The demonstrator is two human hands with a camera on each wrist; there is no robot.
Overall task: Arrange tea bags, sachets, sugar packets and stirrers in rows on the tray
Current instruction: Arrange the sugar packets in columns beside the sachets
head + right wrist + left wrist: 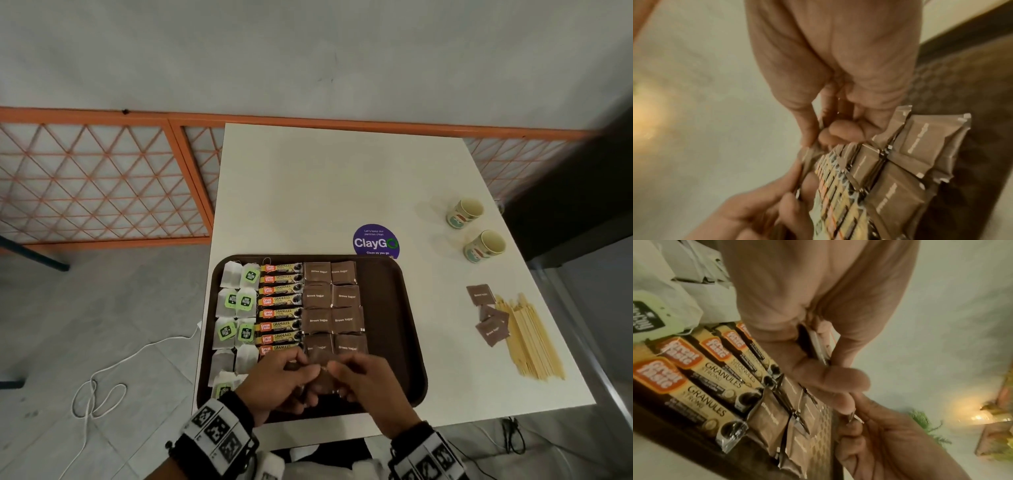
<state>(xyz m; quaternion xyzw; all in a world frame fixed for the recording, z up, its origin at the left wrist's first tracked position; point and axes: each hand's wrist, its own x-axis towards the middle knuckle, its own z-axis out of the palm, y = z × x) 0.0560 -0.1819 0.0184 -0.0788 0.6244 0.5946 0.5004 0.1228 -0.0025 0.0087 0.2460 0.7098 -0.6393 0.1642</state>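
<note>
A brown tray (388, 308) holds tea bags (236, 308) in two columns at the left, coffee sachets (281, 308) in one column, and brown sugar packets (332, 298) in two columns. Over the tray's near edge my left hand (291, 377) and right hand (363, 377) meet, both pinching brown sugar packets (322, 382). The left wrist view shows a thin packet edge (820, 350) between the thumb and fingers of my left hand (830, 366). In the right wrist view my right hand (828, 133) pinches a packet corner (809, 155). How many packets are held is hidden.
Loose brown sugar packets (489, 318) and a pile of wooden stirrers (531, 339) lie on the white table (325, 192) right of the tray. Two cups (464, 212) stand at the far right. A purple sticker (376, 241) sits behind the tray. The tray's right strip is bare.
</note>
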